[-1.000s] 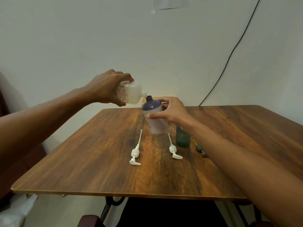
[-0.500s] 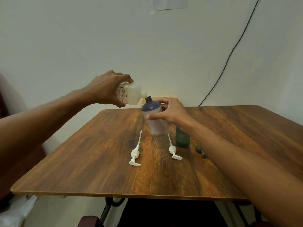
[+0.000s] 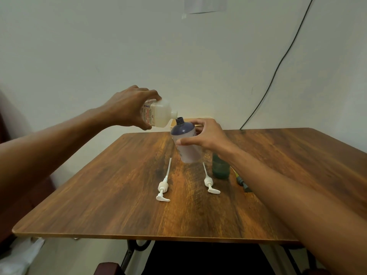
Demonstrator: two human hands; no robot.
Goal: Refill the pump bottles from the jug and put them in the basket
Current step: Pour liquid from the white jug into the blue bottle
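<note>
Half-hidden behind the right forearm point(image 3: 262, 175), dark green translucent bottle point(image 3: 219, 169) and yellow-green pen-like thing point(image 3: 241, 182); too small to read, red print on the milky white plastic jug point(image 3: 161, 113); cut off up top, white paper sheet point(image 3: 205, 4).

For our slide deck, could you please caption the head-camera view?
Left hand tips the white jug toward the open purple bottle steadied by the right hand; two pumps lie nearby.

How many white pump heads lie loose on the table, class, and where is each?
2. The left pump head lies near the middle of the table; the right pump head lies beside the green bottle. The right forearm may hide more.
</note>
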